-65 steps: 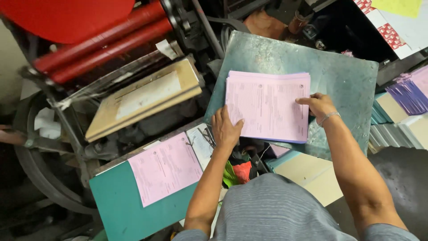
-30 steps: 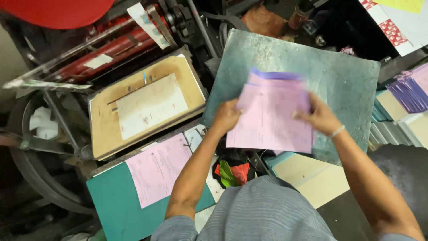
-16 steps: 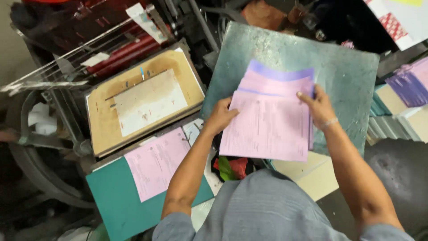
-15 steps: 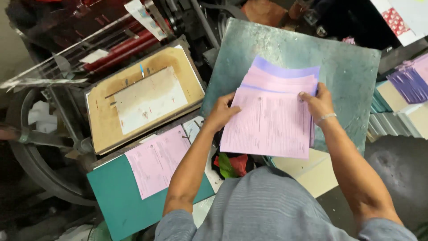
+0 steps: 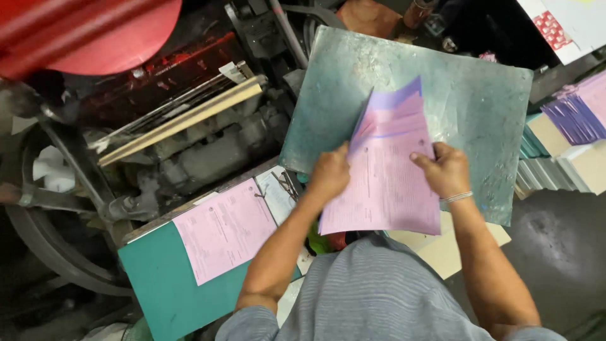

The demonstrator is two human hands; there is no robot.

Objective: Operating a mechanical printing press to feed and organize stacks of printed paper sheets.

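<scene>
A stack of thin matt pink paper sheets (image 5: pixel 385 183) is seen on a scuffed, dull grey-green metal plate (image 5: pixel 480 107). A smooth matt teal board (image 5: pixel 158 284) carries one pink paper sheet (image 5: pixel 224 230). At upper left, a glossy red metal disc (image 5: pixel 107 31) is shown.

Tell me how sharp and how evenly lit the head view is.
Head view: the pink paper stack and both hands, left hand and right hand, look fairly sharp; the metal plate shows dull patchy glare; the press machinery sits in deep shadow; the red disc at the top left looks soft.
</scene>
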